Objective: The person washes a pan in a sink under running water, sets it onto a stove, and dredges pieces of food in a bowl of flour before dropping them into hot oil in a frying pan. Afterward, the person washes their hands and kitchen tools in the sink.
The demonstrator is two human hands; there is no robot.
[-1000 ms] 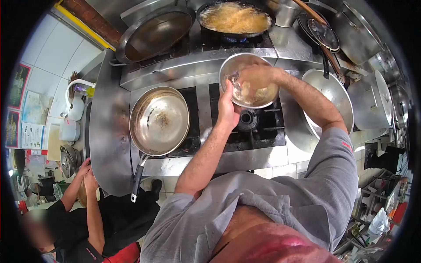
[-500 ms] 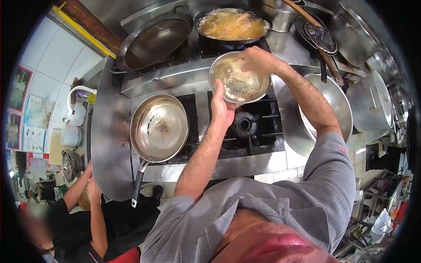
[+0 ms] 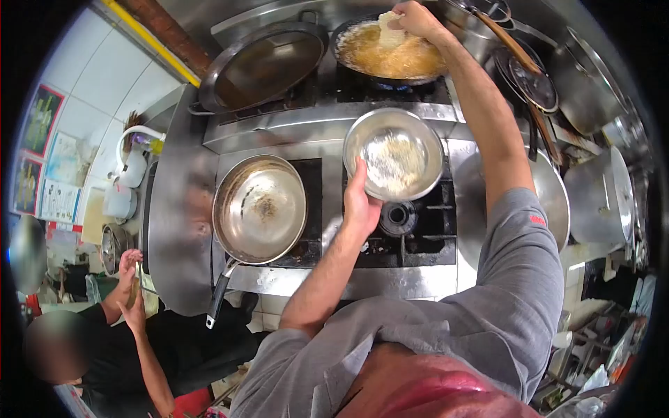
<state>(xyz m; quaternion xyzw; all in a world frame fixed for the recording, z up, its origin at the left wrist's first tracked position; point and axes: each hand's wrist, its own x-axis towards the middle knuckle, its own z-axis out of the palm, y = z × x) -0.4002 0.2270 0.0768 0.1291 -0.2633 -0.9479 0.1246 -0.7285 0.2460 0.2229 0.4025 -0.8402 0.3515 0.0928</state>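
Observation:
My left hand (image 3: 364,209) grips the near-left side of a round metal bowl (image 3: 431,155), its thumb over the rim. Inside the bowl lies a white, floury coating (image 3: 396,166), with crumbs on the bottom. My right hand (image 3: 416,19) pinches a pale, coated piece of food (image 3: 391,31) at the far side of the stove. The piece hangs over a dark pan (image 3: 346,67) of bubbling golden oil (image 3: 411,61); its lower end meets the froth, but whether it touches the oil I cannot tell.
A stainless frying pan (image 3: 261,230) rests on the front left burner. Behind it tilts a wide dark pan (image 3: 261,70). Strainers (image 3: 533,82), a big bowl (image 3: 550,188) and pots (image 3: 592,195) crowd the right. At lower left, another person's hands (image 3: 132,289) hold something slender.
My right hand has moved from inside the bowl up to the oil pan, bringing out the coated piece. My left hand still holds the bowl, now slightly nearer me. The other person's hands have risen.

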